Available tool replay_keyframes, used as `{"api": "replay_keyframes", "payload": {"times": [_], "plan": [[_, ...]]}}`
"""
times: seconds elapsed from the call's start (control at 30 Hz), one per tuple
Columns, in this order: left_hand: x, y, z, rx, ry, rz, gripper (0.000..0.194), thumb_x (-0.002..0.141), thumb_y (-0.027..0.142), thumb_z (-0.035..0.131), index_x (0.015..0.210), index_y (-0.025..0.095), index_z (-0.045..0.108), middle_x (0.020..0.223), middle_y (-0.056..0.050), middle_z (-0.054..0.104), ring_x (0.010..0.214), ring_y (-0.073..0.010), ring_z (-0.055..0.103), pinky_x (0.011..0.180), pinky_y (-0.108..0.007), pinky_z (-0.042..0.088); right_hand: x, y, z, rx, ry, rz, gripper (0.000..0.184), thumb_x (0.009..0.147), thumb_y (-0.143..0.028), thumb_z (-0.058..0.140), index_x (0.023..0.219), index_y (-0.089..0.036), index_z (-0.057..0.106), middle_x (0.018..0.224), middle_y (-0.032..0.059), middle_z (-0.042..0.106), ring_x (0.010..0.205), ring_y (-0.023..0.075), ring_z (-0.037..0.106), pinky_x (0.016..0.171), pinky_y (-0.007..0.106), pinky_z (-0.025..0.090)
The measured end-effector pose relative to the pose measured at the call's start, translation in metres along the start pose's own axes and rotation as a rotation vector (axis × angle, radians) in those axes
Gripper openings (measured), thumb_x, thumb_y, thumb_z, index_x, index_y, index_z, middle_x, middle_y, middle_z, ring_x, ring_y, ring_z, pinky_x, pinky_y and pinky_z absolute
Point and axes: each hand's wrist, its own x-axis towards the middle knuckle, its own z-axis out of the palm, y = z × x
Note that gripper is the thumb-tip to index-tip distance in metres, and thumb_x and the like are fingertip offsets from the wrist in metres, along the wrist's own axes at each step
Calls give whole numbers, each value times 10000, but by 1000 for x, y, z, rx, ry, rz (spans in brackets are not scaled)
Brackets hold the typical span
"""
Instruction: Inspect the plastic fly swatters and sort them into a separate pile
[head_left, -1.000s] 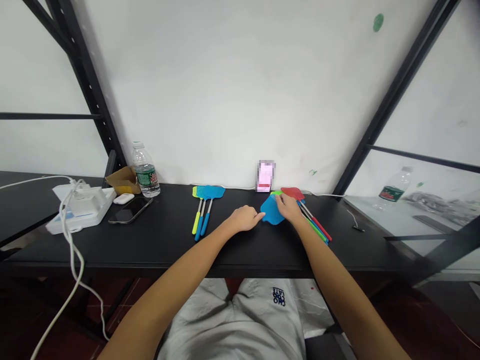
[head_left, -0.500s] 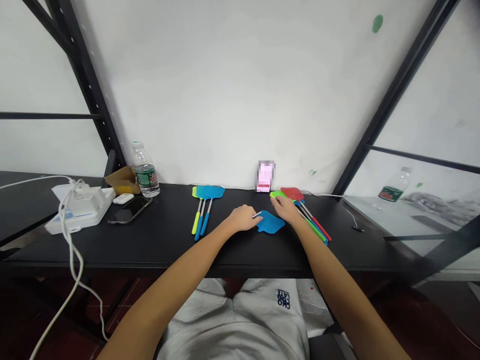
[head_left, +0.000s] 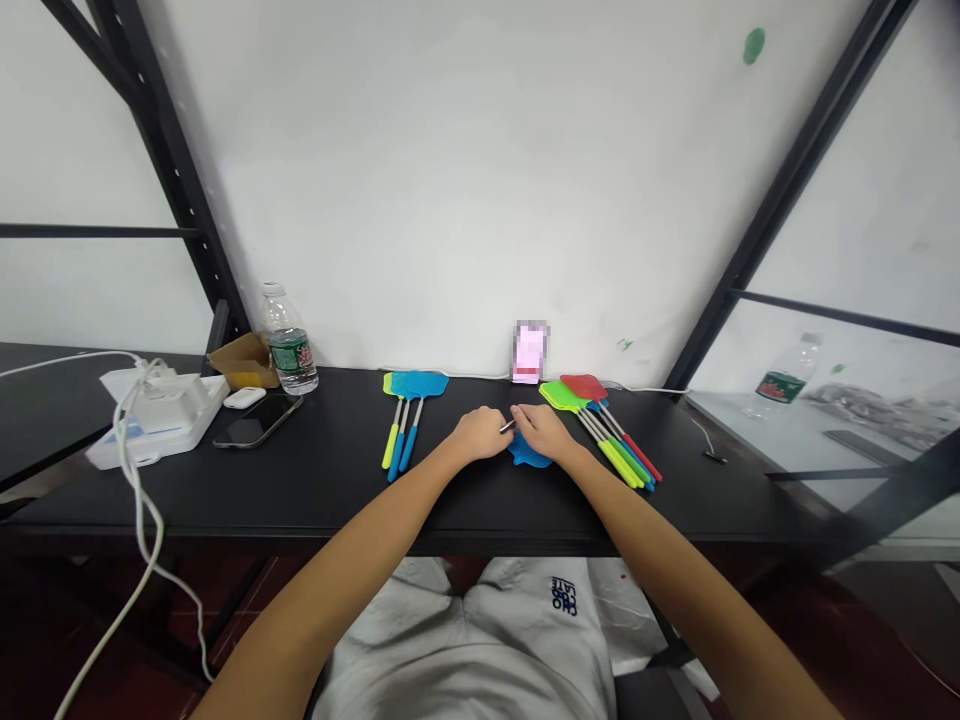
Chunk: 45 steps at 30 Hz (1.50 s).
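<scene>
Above the middle of the black table, my left hand (head_left: 482, 434) is closed around the handle end of a blue fly swatter (head_left: 529, 455); a short piece of its metal rod shows at my fingers. My right hand (head_left: 545, 432) closes on the same swatter near where rod and head meet, covering much of the head. The left fist hides the handle. To the right lies a fanned group of fly swatters with green (head_left: 564, 396), red (head_left: 583, 386) and blue heads. Three more, one yellow-green and two blue (head_left: 427, 384), lie side by side on the left.
A phone with a lit, blurred screen (head_left: 530, 352) leans on the wall behind my hands. At the left stand a water bottle (head_left: 290, 345), an open cardboard box (head_left: 245, 360), a dark phone (head_left: 259, 421), a white case (head_left: 245, 398) and a white power strip (head_left: 161, 420) with cables.
My right hand has moved left from the right-hand group of swatters onto the held blue swatter. The green heads and yellow-green handles there are now uncovered. My left hand stays nearly in place.
</scene>
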Motion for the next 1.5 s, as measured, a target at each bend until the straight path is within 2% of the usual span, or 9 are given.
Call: {"api": "replay_keyframes", "payload": {"times": [0.5, 1.07, 1.5], "plan": [[0, 1, 0, 23, 13, 17, 387, 861, 456, 440, 857, 189, 721, 903, -122, 713, 868, -246, 672, 727, -295, 491, 3, 6, 9, 206, 64, -88, 424, 981, -389, 323, 612, -195, 398, 592, -10, 503, 573, 120, 461, 572, 242, 286], [5, -1, 2, -36, 13, 27, 367, 853, 457, 458, 800, 190, 703, 842, -96, 704, 821, -224, 655, 679, -272, 460, 9, 15, 9, 242, 101, -35, 417, 964, -381, 347, 594, -196, 391, 571, -6, 479, 555, 122, 427, 562, 255, 271], [6, -2, 3, -93, 32, 61, 442, 889, 503, 408, 722, 187, 668, 768, -88, 681, 742, -204, 632, 614, -261, 408, 12, 22, 3, 248, 135, 27, 421, 949, -395, 356, 575, -201, 361, 548, -10, 447, 546, 125, 409, 549, 268, 259]]}}
